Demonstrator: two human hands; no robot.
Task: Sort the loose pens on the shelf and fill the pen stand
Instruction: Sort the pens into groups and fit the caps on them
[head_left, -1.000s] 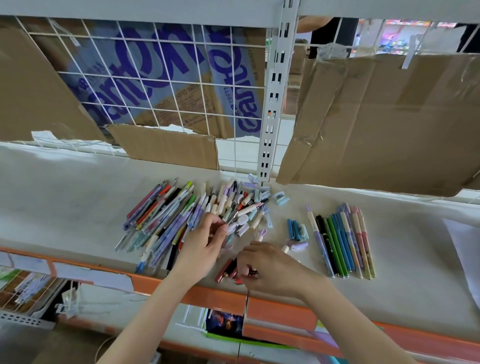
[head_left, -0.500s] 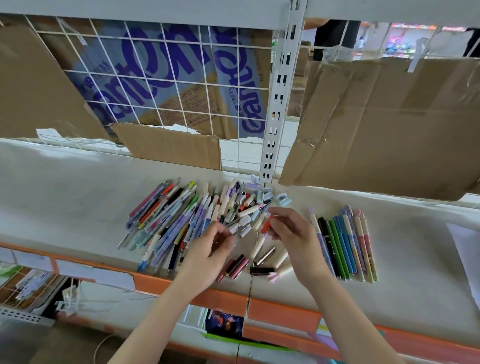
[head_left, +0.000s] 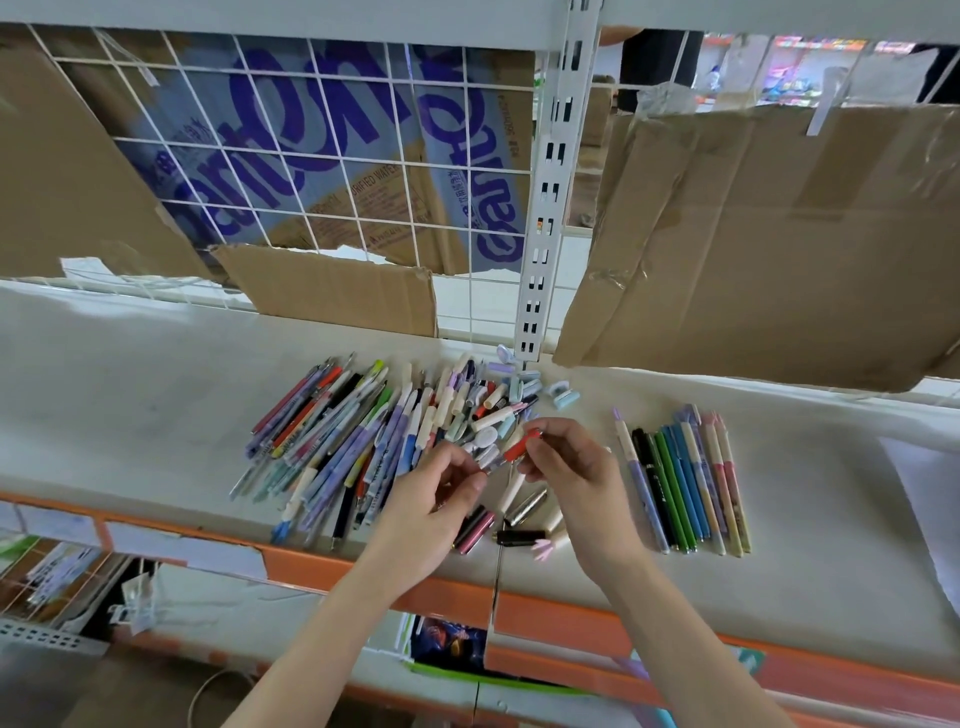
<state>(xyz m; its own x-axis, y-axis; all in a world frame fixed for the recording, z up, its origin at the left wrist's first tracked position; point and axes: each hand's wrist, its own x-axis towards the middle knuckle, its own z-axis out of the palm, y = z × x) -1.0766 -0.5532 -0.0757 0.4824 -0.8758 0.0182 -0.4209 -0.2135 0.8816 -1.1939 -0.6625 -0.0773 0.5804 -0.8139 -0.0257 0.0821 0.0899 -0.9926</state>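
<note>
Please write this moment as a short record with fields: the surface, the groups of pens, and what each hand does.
surface: white shelf with an orange front edge
large group: loose pens in a mixed pile, left of centre
sorted group: row of pens lying side by side, at the right
left hand: fingers curled, pinching a small pale piece
right hand: pinches a red pen, lifted over the pile
pen stand: not in view

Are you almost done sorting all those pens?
Not yet. A neat row is already lined up on the right. The right hand holds a red pen, with the left hand beside it. The big pile is still unsorted, and no pen stand is in view.
</note>
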